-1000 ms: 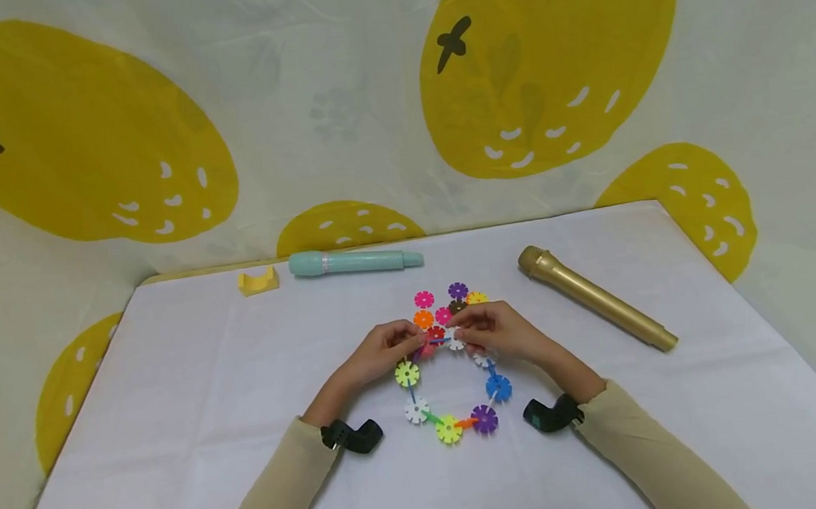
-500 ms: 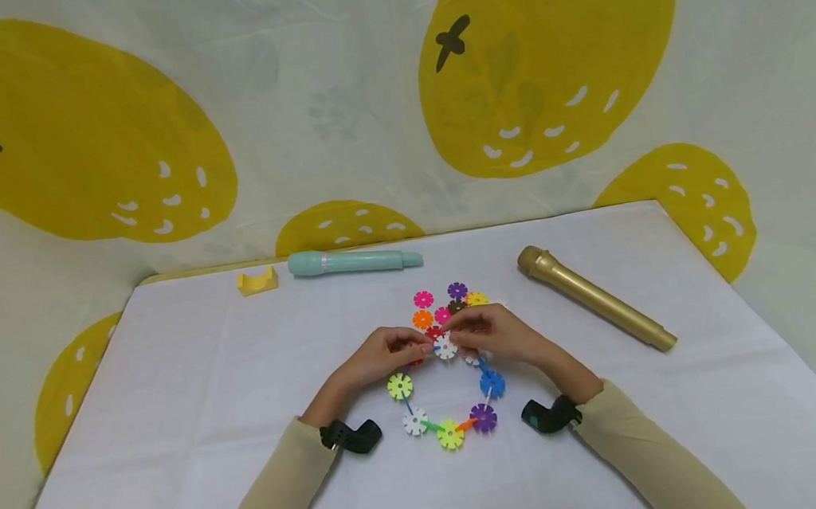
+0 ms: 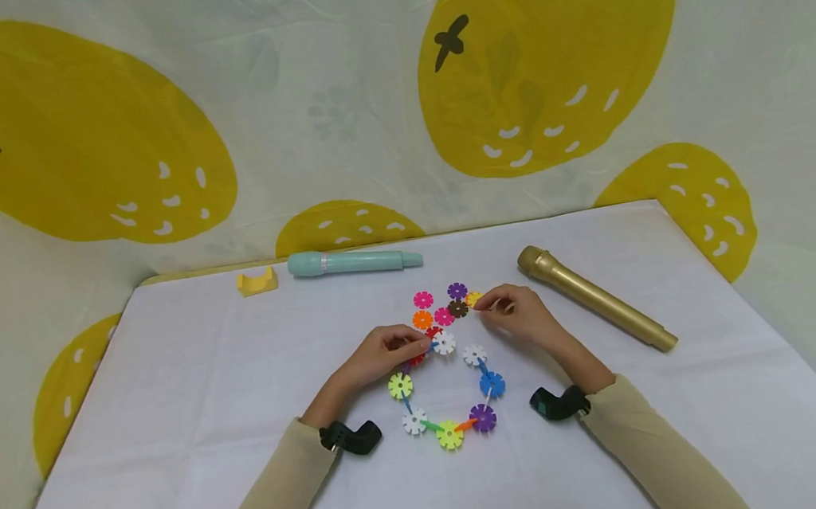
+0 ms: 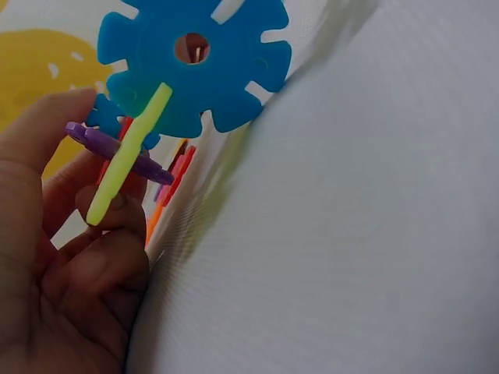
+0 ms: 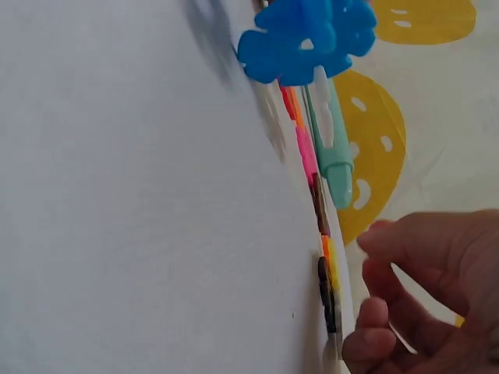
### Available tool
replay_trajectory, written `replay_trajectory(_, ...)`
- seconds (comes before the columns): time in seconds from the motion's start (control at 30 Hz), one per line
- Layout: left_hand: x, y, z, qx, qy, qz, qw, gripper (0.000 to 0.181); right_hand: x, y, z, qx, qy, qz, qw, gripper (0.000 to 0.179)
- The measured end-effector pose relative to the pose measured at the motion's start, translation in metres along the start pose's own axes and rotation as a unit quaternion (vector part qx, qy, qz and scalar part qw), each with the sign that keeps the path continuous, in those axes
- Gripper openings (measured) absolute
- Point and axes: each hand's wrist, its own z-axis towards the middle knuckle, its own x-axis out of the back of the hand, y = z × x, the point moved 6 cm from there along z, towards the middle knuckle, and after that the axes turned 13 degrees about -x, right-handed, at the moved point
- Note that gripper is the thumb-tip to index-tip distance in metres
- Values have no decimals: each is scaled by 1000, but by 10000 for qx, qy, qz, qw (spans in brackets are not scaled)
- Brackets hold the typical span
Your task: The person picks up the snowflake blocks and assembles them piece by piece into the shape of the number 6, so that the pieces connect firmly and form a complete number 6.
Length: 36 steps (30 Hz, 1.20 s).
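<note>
The chain (image 3: pixel 450 435) of thin, notched plastic discs curves in a ring with a gap at its far side, pinched far-left by the left hand (image 3: pixel 388 352). A flat yellow disc (image 3: pixel 474 300) lies just left of the nearer right hand (image 3: pixel 519 311) (fingers loosely bent, apparently gripping nothing).

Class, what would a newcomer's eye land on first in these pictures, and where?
First, the huge yellow fruit-like prints on the pale backdrop. Next, mid-way across the white table, the multicoloured chain of slotted discs, curved into a ring with a gap, which the left hand holds. A gold microphone lies slanted at the right.
</note>
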Motion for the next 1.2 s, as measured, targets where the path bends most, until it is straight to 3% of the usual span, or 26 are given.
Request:
replay_trajectory(0.23,1,3,1,139,82,-134,9998,24,12,11,5,-259,485,-245,9982,24)
replay_trajectory(0.57,0,3,1,-19,-41,-138,9999,26,14,18,9,-597,231,-409,9971,31)
replay_trajectory(1.0,-1,4,2,-16,-38,75,10000,16,11,7,6,-47,19,-71,10000,21)
replay_trajectory(1.2,0,3,3,25,-43,107,9999,16,5,-3,2,-89,-179,-92,9998,26)
